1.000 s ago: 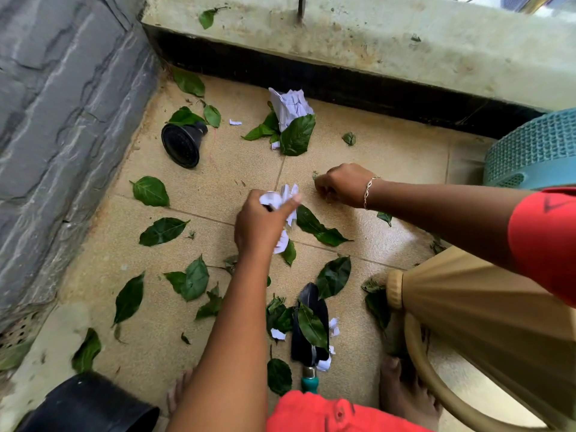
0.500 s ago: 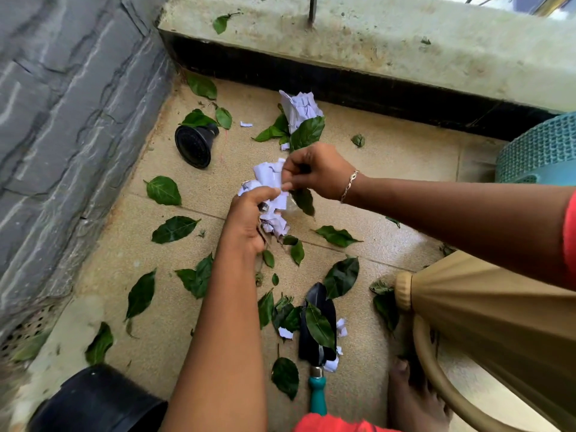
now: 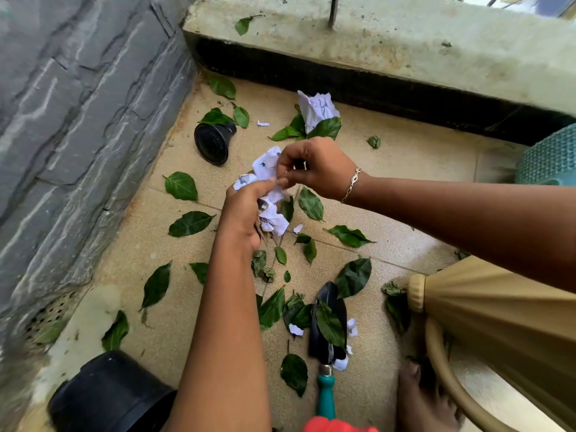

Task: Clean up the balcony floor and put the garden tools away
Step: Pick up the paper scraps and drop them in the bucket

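My left hand (image 3: 241, 213) grips a bunch of crumpled white paper scraps (image 3: 268, 182) above the tiled floor (image 3: 405, 188). My right hand (image 3: 314, 169) meets it from the right and pinches the top of the same bunch. Several green leaves (image 3: 182, 185) lie scattered over the floor. A bigger crumpled paper (image 3: 316, 109) sits near the far step. A hand trowel (image 3: 325, 347) with a black blade and teal handle lies near my feet, with a leaf across it. A black watering-can rose (image 3: 213, 143) lies on its side by the wall.
A grey stone wall (image 3: 78, 120) runs along the left, a concrete ledge (image 3: 405, 42) across the back. A black pot (image 3: 106, 394) sits at the bottom left, a tan watering can (image 3: 498, 322) at right, a teal basket (image 3: 551, 157) behind it. My bare foot (image 3: 420, 400) is at the bottom.
My right hand came up from the floor and joined my left hand at the paper bunch. The bunch in my left hand has grown. The camera moved closer.
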